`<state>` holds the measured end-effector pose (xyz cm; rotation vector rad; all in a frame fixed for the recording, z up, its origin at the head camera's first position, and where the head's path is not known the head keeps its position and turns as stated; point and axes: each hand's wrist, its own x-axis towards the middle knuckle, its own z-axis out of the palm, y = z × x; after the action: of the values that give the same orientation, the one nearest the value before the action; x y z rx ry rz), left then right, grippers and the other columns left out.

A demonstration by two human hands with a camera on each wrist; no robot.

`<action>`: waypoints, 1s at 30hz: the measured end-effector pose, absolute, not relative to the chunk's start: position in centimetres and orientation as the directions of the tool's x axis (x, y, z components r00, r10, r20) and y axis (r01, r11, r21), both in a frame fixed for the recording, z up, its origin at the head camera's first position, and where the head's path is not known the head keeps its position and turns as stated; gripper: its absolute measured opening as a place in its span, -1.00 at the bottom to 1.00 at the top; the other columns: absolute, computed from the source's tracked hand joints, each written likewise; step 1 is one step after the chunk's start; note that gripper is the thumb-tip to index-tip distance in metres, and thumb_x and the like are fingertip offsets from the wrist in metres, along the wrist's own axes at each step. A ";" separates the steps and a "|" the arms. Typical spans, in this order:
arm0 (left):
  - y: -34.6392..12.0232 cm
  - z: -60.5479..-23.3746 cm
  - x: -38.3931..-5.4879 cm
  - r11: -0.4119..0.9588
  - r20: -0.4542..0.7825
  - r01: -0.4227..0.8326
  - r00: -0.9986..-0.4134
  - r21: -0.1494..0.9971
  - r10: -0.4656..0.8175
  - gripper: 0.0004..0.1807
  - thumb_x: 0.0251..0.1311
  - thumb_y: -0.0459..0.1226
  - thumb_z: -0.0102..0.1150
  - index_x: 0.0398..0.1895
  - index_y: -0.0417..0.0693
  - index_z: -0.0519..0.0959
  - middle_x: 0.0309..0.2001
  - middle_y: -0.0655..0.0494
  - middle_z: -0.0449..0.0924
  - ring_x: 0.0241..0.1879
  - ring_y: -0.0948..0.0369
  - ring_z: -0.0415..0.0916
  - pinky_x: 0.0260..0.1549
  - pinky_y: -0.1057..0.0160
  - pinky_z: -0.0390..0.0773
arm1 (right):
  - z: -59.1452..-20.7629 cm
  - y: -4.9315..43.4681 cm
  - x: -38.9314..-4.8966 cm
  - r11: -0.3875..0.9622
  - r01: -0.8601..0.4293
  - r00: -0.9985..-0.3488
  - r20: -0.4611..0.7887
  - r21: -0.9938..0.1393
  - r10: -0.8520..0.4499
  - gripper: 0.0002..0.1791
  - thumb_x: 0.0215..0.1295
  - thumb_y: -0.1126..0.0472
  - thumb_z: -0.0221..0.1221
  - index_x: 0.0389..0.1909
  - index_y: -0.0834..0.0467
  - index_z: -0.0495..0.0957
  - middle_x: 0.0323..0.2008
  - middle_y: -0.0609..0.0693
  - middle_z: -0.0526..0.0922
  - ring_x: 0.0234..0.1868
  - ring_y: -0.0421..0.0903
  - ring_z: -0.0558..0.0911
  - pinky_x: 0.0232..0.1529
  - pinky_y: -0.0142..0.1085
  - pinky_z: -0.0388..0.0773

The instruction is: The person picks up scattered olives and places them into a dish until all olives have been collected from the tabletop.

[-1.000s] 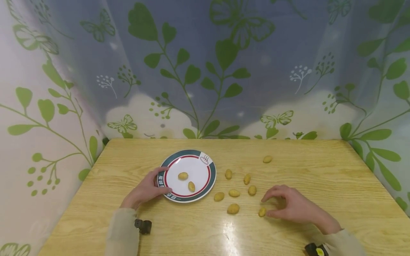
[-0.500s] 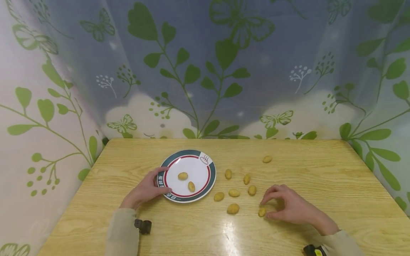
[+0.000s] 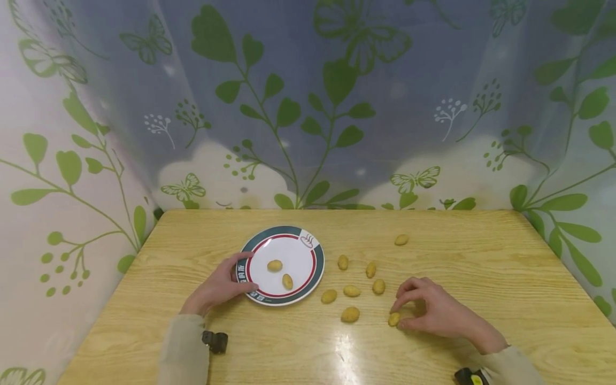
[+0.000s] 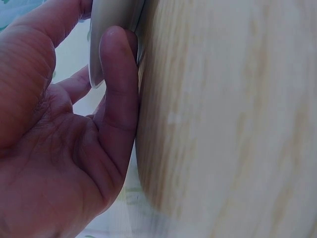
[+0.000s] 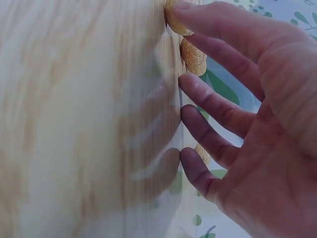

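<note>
A round white plate (image 3: 293, 251) with a dark green rim and a red ring lies left of the middle in the head view. Two small yellow-brown potatoes (image 3: 275, 265) are on it. My left hand (image 3: 222, 283) grips the plate's left edge, thumb and fingers spread along the rim; the left wrist view shows fingers at the plate's edge (image 4: 97, 74). On the table's right side, my right hand (image 3: 438, 310) pinches a small potato (image 3: 394, 319) between thumb and index finger, and it rests on the table. Its other fingertips touch the tabletop in the right wrist view.
Several more small potatoes (image 3: 352, 291) lie scattered on the wooden table (image 3: 269, 347) between plate and right hand. One potato (image 3: 401, 239) lies apart, farther back. A curtain (image 3: 308, 107) printed with leaves and butterflies hangs behind the table's back edge.
My right thumb and index finger have closed in on the small potato, the index tip lowering toward it. The left hand, plate and other potatoes have stayed put.
</note>
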<state>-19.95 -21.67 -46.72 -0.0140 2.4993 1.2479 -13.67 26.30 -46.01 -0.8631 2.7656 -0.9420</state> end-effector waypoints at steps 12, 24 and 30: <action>-21.7 -46.8 -20.0 0.614 -0.305 -0.158 -0.942 0.774 0.141 -0.07 0.10 -0.09 0.53 0.53 0.14 0.27 0.56 -0.24 0.07 0.52 -0.19 0.07 0.52 -0.29 0.07 | -45.4 26.2 -13.8 0.651 -0.483 -0.831 0.072 -0.586 -0.552 -0.84 0.17 -0.04 0.46 -0.25 -0.31 0.72 -0.07 -0.22 0.62 0.01 -0.13 0.54 0.01 -0.08 0.50; -21.5 -46.3 -19.9 0.580 -0.281 -0.126 -0.942 0.805 0.185 -0.08 0.12 -0.15 0.52 0.53 0.02 0.25 0.52 -0.25 0.15 0.44 -0.13 0.19 0.48 -0.22 0.19 | -44.9 26.1 -14.5 0.557 -0.511 -0.826 0.194 -0.655 -0.530 -0.80 0.20 0.17 0.45 -0.16 -0.05 0.73 -0.24 -0.19 0.74 -0.25 -0.27 0.63 -0.30 -0.36 0.58; -21.4 -46.2 -19.8 0.577 -0.278 -0.125 -0.942 0.807 0.186 -0.08 0.12 -0.17 0.52 0.52 0.01 0.25 0.52 -0.26 0.15 0.45 -0.14 0.17 0.49 -0.24 0.19 | -44.4 26.1 -15.1 0.564 -0.471 -0.845 0.164 -0.678 -0.509 -0.82 0.23 0.18 0.43 -0.15 0.02 0.73 -0.28 -0.17 0.76 -0.28 -0.36 0.63 -0.33 -0.37 0.61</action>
<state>-19.81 -21.43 -46.24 0.0499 2.4787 1.3066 -15.10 26.05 -44.38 -0.8571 2.7330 -1.1619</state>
